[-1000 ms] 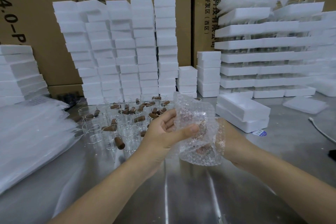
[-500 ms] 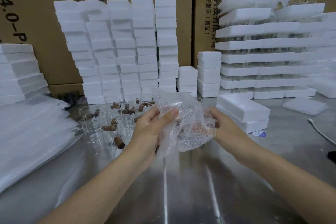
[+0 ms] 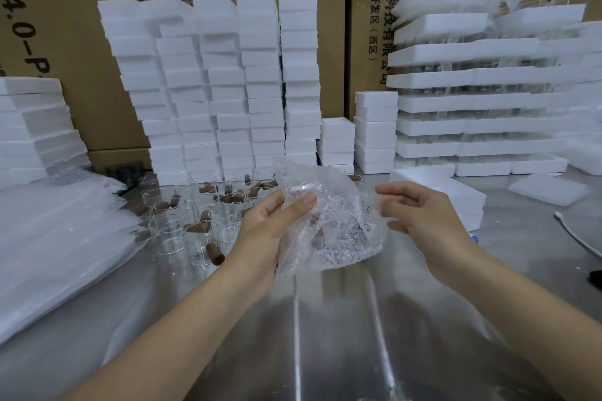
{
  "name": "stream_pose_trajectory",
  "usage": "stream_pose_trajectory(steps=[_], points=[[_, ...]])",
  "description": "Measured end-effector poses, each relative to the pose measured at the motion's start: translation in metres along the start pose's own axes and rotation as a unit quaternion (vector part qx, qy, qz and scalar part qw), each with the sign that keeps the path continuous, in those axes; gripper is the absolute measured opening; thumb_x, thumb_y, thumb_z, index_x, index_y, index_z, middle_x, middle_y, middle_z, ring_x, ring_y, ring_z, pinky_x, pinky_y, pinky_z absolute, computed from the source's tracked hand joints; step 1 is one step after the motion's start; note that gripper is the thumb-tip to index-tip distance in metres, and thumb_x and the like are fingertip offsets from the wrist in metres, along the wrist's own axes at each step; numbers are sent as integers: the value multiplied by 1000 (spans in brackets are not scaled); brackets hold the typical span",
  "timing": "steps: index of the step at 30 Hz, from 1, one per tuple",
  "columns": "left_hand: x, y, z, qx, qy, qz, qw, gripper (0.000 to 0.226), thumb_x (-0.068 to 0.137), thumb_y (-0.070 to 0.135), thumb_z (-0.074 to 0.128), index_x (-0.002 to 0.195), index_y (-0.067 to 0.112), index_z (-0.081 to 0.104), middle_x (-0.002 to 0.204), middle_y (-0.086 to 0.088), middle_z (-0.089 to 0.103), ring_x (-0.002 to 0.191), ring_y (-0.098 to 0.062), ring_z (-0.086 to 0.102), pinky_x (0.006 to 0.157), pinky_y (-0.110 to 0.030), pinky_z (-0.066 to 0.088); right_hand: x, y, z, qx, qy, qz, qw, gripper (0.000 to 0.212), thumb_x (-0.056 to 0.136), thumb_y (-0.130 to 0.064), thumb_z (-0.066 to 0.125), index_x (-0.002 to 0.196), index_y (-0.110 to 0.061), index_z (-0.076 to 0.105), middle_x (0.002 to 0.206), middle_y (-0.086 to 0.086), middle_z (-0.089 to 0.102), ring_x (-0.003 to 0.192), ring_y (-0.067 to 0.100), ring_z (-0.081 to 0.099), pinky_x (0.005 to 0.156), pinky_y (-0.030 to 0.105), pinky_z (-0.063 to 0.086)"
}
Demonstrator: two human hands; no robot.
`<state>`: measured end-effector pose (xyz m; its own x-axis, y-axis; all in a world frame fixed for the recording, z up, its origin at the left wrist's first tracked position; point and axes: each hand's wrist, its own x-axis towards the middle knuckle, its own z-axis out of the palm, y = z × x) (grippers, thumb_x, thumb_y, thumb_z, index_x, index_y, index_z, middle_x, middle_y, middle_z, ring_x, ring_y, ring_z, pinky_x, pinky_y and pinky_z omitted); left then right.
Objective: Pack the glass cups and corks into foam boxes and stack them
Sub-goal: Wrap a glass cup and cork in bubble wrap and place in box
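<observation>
Now my left hand (image 3: 264, 231) pinches the bubble wrap (image 3: 338, 238) under its thumb; my right hand (image 3: 423, 221), fingers curled, borders it, grip unclear.

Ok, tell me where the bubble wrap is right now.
In the head view's centre, the left hand holds the bubble wrap above the metal table, the right hand close by its right edge; the glass cups stand behind it to the left.

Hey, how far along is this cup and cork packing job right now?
Done, apparently: tall stacks of foam boxes at the back. In hand: the left hand grips a bubble wrap bundle, the right hand at its edge. Left: many loose glass cups and corks on the table, not yet boxed.
</observation>
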<state>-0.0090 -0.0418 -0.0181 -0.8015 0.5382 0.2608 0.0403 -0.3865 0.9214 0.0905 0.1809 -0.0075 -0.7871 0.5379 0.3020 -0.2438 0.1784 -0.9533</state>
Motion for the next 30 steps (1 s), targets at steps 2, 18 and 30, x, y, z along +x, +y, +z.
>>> stream_pose_trajectory(steps=[2,18,30], points=[[0,0,-1,-14,-3,-14,1000,59,86,32,85,139,13,68,137,-3,74,129,-20,70,115,-43,48,0,-2,0,-6,-1,11,1000,28,92,-1,72,111,-21,74,89,2,69,84,10,67,75,28,53],[0,6,0,-28,-20,-41,999,66,91,36,79,149,11,60,144,-9,69,137,-30,63,120,-49,43,0,-7,-2,66,-76,118,988,17,96,-18,64,81,-15,71,81,5,65,64,11,62,64,30,45],[-1,14,2,-15,-7,-14,1000,44,96,34,75,138,22,69,129,12,77,116,2,72,81,-16,59,-7,-5,-1,-94,-11,-161,983,23,93,-9,74,79,-26,69,70,-12,63,56,5,49,57,15,39]])
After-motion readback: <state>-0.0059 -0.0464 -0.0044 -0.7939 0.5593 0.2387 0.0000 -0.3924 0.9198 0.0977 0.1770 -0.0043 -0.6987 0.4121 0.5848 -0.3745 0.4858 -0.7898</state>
